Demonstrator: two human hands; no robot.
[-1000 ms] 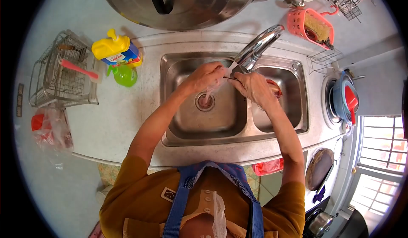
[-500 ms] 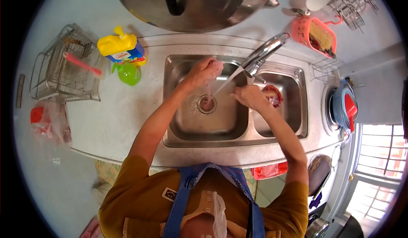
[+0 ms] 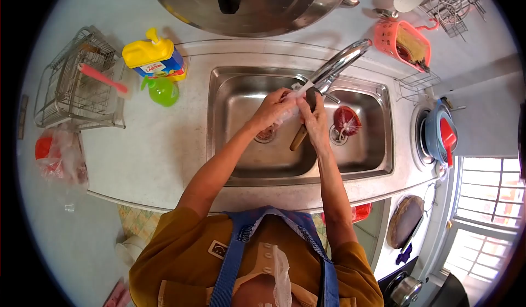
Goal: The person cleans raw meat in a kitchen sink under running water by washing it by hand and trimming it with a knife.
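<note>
Forearms of ours reach forward and slant inward, bringing both hands together over the left basin (image 3: 257, 159), just below the tap (image 3: 334, 66). Our left hand (image 3: 272, 108) is partly closed, fingers bent around a pale, see-through piece (image 3: 293, 100) in the water stream; we cannot tell what it is. Our right hand (image 3: 314, 122) curls around a knife (image 3: 298, 138), its wooden handle slanting down toward the basin, its dark blade up near the tap.

In the right basin (image 3: 372, 148) we see a shiny red lump (image 3: 347, 121) beside the drain. On the pale counter (image 3: 137, 162), left of the sink, a yellow jug (image 3: 150, 58) stands just behind a green bottle (image 3: 163, 92), near a wire rack (image 3: 76, 101). A large steel pot (image 3: 274, 8) sits behind the sink, and a barred window (image 3: 487, 189) brightens our right.
</note>
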